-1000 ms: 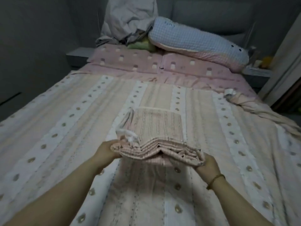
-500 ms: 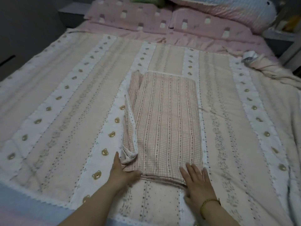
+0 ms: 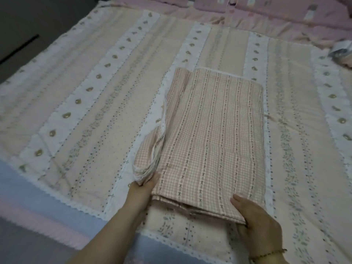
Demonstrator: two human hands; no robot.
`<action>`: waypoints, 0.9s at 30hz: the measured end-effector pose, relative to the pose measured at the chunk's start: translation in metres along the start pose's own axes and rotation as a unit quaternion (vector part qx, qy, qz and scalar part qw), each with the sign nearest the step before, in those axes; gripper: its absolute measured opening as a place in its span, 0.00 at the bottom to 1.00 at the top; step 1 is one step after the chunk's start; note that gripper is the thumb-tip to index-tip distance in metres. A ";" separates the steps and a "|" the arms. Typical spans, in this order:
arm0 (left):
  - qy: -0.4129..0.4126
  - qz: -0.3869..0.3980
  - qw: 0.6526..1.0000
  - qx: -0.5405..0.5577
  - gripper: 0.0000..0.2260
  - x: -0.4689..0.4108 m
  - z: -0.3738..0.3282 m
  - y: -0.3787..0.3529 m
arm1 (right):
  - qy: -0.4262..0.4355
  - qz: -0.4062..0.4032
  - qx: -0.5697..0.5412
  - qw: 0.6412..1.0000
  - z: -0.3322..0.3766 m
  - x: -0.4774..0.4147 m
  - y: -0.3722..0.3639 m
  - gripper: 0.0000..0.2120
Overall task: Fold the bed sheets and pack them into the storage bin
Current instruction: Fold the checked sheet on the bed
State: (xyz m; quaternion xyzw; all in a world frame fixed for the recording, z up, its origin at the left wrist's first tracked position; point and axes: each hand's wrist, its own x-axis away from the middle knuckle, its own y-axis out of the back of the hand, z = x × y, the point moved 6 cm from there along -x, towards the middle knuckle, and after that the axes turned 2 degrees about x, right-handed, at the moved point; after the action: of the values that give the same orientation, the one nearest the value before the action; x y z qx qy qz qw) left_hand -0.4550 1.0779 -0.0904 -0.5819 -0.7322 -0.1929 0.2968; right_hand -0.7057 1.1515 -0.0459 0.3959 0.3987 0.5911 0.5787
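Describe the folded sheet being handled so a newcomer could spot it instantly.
A pale striped quilt covers the bed. Near its front edge lies the folded sheet, left hand and right hand holding its near corners. Only it is pink gingham, stacked in layers.

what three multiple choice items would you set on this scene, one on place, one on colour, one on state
1. Where does the folded sheet lie? A on the bedspread; B in a bin; C on the floor.
2. What colour is the sheet? A blue; B green; C pink check.
3. What is the right hand doing? A hanging free; B gripping the sheet's near edge; C holding a pillow.
Answers: 1 A, it lies flat on the striped bedspread. 2 C, pink checked weave shows. 3 B, thumb on top, fingers under the edge.
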 end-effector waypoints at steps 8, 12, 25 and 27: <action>0.079 -0.051 0.977 0.190 0.20 -0.017 0.003 0.030 | -0.005 0.202 0.115 0.973 0.002 -0.044 -0.039 0.49; -0.028 -0.087 0.995 -0.036 0.20 -0.011 -0.016 0.017 | -0.010 0.262 0.100 0.960 0.002 -0.082 -0.071 0.66; -0.313 0.221 0.516 -0.766 0.33 -0.018 0.026 -0.043 | 0.031 0.064 -0.072 0.995 0.035 -0.186 -0.025 0.36; -0.377 0.234 0.487 -0.753 0.34 -0.018 0.014 -0.047 | 0.128 0.156 0.016 0.979 0.053 -0.201 -0.052 0.41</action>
State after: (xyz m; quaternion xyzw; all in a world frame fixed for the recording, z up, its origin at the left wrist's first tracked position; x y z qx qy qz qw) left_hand -0.5013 1.0622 -0.1098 -0.7503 -0.1870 -0.3565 -0.5245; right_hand -0.6338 0.9520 -0.0762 0.3837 0.4121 0.7132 0.4175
